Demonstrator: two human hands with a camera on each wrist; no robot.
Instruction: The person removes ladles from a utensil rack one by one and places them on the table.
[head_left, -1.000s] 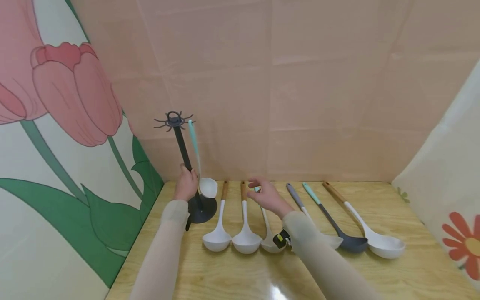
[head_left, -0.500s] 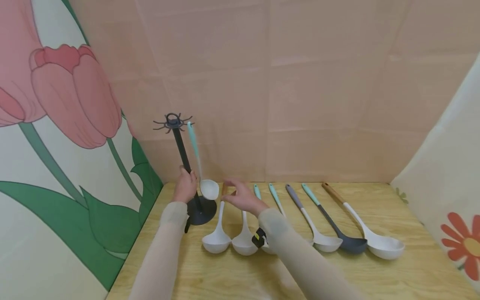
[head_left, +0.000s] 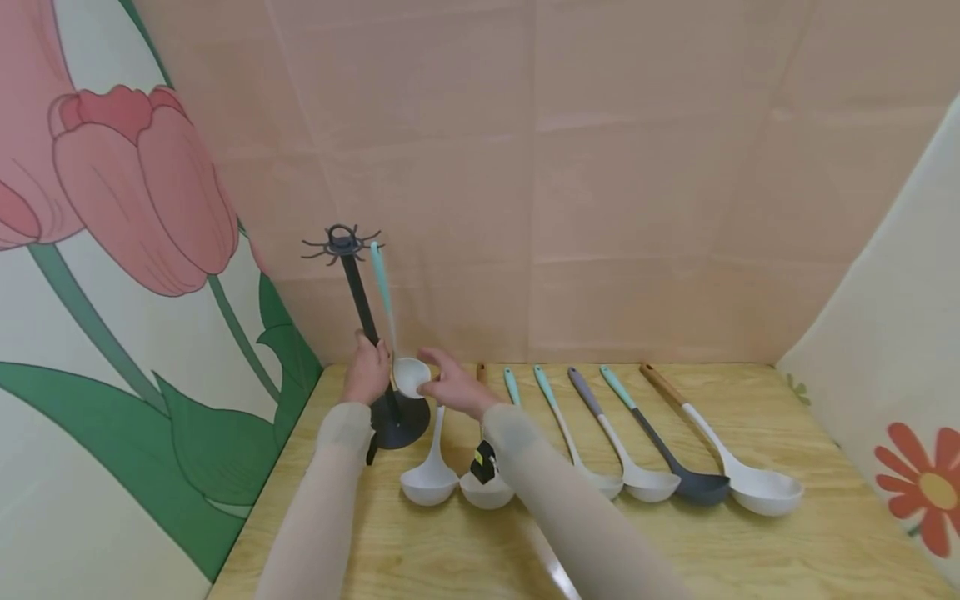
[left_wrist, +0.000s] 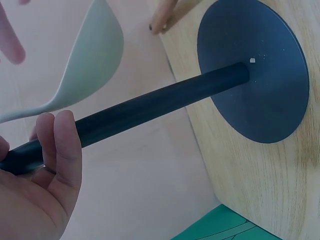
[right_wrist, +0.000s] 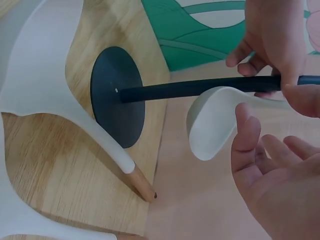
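In the head view, my left hand (head_left: 367, 372) grips the black pole of a utensil stand (head_left: 358, 296), which has a round base and a ring of hooks on top. A ladle (head_left: 381, 279) with a mint handle and white bowl hangs from a right-side hook. My right hand (head_left: 459, 388) is beside that bowl, fingers bent and spread. In the right wrist view, its thumb and fingers (right_wrist: 247, 137) overlap the edge of the ladle bowl (right_wrist: 210, 125); contact is unclear. The left wrist view shows my curled left fingers (left_wrist: 65, 145) around the pole.
A row of ladles lies on the wooden table (head_left: 420, 550): white ones with brown handles (head_left: 429, 482), mint-handled ones (head_left: 555, 400), a grey-handled one (head_left: 588, 392), a dark one (head_left: 701, 487) and a large white one (head_left: 765, 490). A pink backdrop (head_left: 600, 208) rises behind.
My right hand has moved left, from above the middle ladles on the table to beside the hanging ladle's bowl. The left hand keeps its hold on the pole.
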